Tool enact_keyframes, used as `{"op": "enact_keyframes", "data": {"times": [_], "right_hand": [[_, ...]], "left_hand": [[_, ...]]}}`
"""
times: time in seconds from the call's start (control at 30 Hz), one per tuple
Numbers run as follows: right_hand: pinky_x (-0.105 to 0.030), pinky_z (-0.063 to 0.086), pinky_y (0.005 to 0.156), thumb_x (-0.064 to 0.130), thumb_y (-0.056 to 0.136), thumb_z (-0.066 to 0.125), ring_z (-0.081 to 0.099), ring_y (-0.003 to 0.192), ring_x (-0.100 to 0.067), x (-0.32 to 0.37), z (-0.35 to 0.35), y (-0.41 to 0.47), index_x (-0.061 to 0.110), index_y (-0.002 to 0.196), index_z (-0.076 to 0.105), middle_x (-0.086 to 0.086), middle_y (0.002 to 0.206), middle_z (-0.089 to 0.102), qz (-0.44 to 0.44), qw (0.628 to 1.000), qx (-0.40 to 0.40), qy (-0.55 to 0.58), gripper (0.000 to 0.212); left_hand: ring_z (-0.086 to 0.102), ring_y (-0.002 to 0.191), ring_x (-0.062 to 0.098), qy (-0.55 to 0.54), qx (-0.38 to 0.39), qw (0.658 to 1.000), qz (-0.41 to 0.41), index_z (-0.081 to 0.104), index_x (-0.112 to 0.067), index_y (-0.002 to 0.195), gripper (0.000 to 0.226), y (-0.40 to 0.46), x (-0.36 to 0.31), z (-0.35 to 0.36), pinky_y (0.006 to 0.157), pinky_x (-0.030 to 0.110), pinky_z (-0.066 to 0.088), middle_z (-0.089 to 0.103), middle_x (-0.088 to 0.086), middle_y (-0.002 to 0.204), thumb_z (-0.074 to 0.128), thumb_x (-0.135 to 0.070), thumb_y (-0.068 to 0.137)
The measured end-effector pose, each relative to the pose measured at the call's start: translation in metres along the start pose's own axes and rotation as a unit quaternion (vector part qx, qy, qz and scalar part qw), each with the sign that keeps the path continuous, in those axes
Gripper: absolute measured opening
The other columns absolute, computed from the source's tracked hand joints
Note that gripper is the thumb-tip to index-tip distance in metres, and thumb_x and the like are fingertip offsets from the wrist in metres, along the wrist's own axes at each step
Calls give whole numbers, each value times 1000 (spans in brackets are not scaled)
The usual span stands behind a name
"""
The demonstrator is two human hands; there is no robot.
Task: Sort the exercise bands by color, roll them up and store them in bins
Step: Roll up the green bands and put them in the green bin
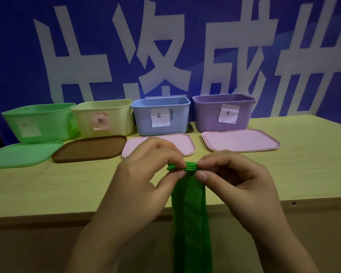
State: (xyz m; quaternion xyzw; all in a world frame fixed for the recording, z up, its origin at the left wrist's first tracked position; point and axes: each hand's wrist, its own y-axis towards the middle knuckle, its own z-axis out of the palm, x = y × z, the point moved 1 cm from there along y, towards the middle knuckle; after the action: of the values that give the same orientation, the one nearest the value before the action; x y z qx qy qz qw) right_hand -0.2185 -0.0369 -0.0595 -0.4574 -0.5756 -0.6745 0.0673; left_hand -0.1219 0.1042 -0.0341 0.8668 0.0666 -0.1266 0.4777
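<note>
Both hands work close to the camera: the left hand (146,174) and right hand (232,178) each pinch one end of the rolled top of a green exercise band (189,213), whose loose tail hangs down over the near edge of the wooden table (47,186). Beyond lie four lids, and behind them stand a green bin (41,123), yellow bin (106,119), blue bin (161,117) and purple bin (224,113).
</note>
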Motion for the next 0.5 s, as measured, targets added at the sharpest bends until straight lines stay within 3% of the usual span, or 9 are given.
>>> {"op": "enact_keyframes", "data": {"times": [0.23,0.33,0.43,0.5], "right_hand": [[-23,54,71,24,71,69,67,81,-13,-1,0,-2,25,82,71,7,81,70,1,1000,15,-6,11],[-16,51,67,31,71,68,67,75,-7,5,-3,-1,21,79,71,4,78,70,61,997,29,26,12],[-16,52,65,30,78,73,66,74,-6,12,-8,6,20,81,70,5,76,69,111,991,63,-25,11],[-19,54,68,28,80,69,66,74,-6,15,-11,11,21,85,70,6,76,70,143,982,100,-76,8]], "left_hand": [[59,91,5,-14,32,999,-36,65,-18,82,9,0,1,1,78,12,44,60,-14,89,67,-11,76],[58,88,6,-9,39,999,-30,63,-17,78,10,0,1,1,76,11,42,57,-15,87,67,-8,75],[56,86,5,15,49,998,-24,61,-16,76,12,-2,-1,3,74,5,38,57,-11,86,66,-6,75],[56,85,5,24,57,998,-17,60,-17,77,12,-2,-2,4,73,10,40,57,-10,87,65,-6,75]]}}
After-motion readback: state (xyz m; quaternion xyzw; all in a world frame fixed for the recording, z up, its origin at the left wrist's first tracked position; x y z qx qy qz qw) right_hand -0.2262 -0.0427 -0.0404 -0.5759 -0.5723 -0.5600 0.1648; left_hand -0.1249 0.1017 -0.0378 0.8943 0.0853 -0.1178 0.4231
